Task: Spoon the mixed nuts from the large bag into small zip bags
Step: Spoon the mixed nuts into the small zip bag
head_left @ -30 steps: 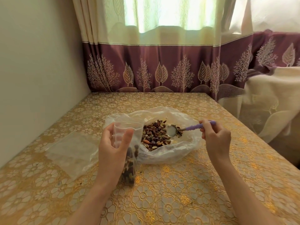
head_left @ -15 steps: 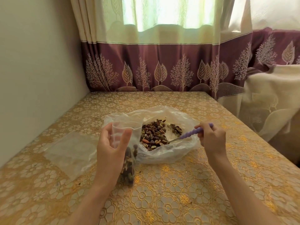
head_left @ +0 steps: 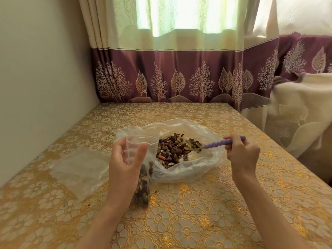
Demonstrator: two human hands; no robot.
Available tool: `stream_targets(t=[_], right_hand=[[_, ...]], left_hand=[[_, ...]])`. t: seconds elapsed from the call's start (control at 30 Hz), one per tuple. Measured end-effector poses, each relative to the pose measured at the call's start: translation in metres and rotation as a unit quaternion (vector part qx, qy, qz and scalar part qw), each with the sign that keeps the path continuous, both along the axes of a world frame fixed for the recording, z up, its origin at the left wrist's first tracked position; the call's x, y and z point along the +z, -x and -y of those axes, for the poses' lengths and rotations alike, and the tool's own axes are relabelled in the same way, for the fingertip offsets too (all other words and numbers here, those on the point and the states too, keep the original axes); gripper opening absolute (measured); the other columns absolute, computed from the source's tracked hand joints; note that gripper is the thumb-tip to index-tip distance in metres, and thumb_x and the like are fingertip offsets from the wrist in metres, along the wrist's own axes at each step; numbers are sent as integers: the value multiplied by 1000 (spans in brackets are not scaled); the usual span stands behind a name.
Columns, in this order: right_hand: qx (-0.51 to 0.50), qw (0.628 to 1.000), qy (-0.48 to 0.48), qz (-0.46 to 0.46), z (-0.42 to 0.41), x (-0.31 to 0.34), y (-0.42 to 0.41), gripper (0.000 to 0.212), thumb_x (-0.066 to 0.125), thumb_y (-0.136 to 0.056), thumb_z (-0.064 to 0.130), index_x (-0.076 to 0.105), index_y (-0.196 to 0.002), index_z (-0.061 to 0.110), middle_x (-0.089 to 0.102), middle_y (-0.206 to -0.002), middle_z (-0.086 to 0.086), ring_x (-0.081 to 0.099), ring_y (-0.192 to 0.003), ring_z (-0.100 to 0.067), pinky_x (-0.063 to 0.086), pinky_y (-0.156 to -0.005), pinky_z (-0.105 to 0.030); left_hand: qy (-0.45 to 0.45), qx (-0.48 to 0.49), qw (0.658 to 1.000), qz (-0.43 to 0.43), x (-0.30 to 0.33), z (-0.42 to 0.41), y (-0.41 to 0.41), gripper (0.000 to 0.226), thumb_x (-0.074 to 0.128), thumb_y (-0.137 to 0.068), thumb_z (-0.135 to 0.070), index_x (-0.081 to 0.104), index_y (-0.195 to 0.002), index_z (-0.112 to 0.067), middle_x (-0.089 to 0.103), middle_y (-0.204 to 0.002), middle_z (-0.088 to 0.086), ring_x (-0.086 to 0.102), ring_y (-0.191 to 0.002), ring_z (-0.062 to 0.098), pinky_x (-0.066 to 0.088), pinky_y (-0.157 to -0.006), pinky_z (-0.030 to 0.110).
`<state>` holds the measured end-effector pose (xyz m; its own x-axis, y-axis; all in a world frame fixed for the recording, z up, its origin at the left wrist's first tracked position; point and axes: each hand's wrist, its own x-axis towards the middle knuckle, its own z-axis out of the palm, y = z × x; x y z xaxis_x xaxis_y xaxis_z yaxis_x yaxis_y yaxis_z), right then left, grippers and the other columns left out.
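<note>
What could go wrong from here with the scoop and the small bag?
1. The left hand holds the small zip bag upright with a narrow mouth; nuts could spill onto the table in transfer.
2. The spoon, held by the right hand, digs inside the large bag; the thin plastic might drag or snag.

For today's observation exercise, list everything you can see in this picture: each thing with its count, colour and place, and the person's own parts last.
Large bag: one, clear plastic, mid-table, open, lying on its side.
Mixed nuts: a heap, brown and tan, inside the large bag.
Spoon: one, purple beaded handle, its bowl down among the nuts.
Small zip bag: one, clear, upright, partly filled with nuts, left of the large bag.
Empty bags: count unclear, clear, flat on the table at left.
Table: one, gold floral cover.
Curtain: cream and maroon, behind the table.
Left hand: holds the small zip bag open.
Right hand: grips the spoon handle.
</note>
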<state>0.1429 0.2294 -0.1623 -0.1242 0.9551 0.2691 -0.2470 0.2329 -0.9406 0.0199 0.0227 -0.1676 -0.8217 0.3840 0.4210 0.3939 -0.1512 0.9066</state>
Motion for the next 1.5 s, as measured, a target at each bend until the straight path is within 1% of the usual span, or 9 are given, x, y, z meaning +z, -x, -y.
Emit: stream_targets(t=[0.23,0.47,0.7,0.9,0.97,1.13,1.23,1.37,1.5], right_hand=[[35,997,2,-67,13,28,6,32,51,-91,11,61,-60,10,52,-47,5,40,-39,-3,30,-41,-18],[117,984,-20,-134,42,74,12,33,49,-93,9,59,-61,6,46,-42,8,34,-38,-4,26,-37,-16],[172,969,-147,-101,77,75,19,29,47,-94,3,58,-67,5,53,-45,10,38,-41,-3,29,-38,-14],[190,943,-263,-75,86,71,15,20,47,-88,9,58,-73,6,62,-53,13,37,-46,-22,27,-39,-31],[194,945,-246,-90,82,70,14,21,47,-90,6,59,-74,7,60,-52,11,39,-44,-16,28,-39,-22],[179,968,-83,-157,59,64,17,27,49,-95,8,62,-71,10,53,-52,9,42,-44,-3,33,-40,-13],[117,984,-77,-108,42,51,14,28,49,-97,15,61,-72,11,54,-50,11,44,-44,-2,36,-42,-15],[15,988,-147,51,24,28,9,34,52,-95,20,61,-63,21,58,-56,2,49,-56,-21,41,-58,-35],[5,976,-182,122,15,12,3,36,52,-96,20,70,-66,15,57,-47,15,46,-45,-6,35,-50,-16]], left_hand=[[18,9,1000,6,-1,0,1,99,56,-53,-84,44,-132,-26,59,-121,-9,58,-109,4,49,-96,39],[27,8,1000,12,-3,1,0,90,55,-60,-77,41,-134,-27,54,-130,-6,52,-119,11,46,-99,44],[5,2,999,41,-1,0,1,90,58,-57,-77,46,-129,-25,61,-116,-8,61,-102,7,53,-86,35],[-29,14,998,54,3,-1,2,55,61,-64,-63,55,-108,-29,67,-91,-13,64,-82,-1,47,-66,15],[-28,19,998,51,4,0,5,63,61,-65,-60,54,-116,-24,67,-98,-8,65,-87,4,49,-68,13],[-11,42,999,23,10,4,14,83,60,-65,-64,45,-133,-18,60,-123,1,58,-110,19,47,-96,38],[-9,46,999,13,15,7,19,86,61,-65,-64,44,-135,-17,60,-122,0,58,-110,18,46,-95,35],[0,55,999,-1,20,11,28,84,60,-67,-64,47,-133,-14,62,-121,1,58,-111,19,45,-100,45],[-7,53,999,-3,25,9,36,78,63,-66,-61,52,-127,-14,66,-110,-2,62,-104,17,47,-96,47]])
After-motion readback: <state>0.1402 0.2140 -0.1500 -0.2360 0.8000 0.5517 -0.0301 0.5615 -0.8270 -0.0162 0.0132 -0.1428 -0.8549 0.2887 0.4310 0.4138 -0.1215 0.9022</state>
